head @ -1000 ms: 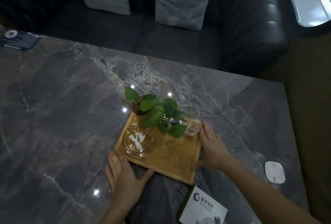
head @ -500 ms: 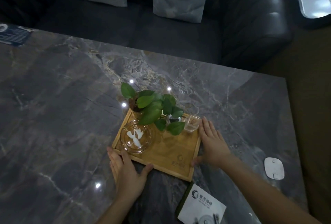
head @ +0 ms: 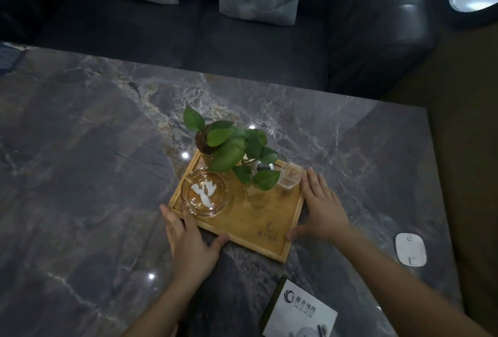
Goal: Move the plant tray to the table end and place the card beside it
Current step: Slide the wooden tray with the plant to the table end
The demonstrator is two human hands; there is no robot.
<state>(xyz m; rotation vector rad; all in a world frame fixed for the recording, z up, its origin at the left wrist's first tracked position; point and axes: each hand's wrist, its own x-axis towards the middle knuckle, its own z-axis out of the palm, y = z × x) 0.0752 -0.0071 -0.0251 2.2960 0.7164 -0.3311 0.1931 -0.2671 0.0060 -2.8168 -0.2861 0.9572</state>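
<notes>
Left hand point(head: 188, 239) flat, fingers spread, pressed on near-left corner of shallow rectangular bamboo tray point(head: 258, 218); thumb along near rim. Right hand point(head: 322, 208) open, palm against right rim. Neither gripping: push hold.

Tray between hands, long axis skewed left-far to right-near. Carries leafy green plant point(head: 234, 148), round glass dish point(head: 206, 192), small clear cube point(head: 289, 178).

White printed card point(head: 301, 315) near, right of tray, apart; right hand nearer.

Grey marble desk point(head: 80, 161); right end well apart. Dark sofa point(head: 242, 40) beyond.

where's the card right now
In the head view the card lies flat on the marble table at the bottom edge of the picture, just nearer the person than the wooden tray's near corner and under the right forearm.
</notes>
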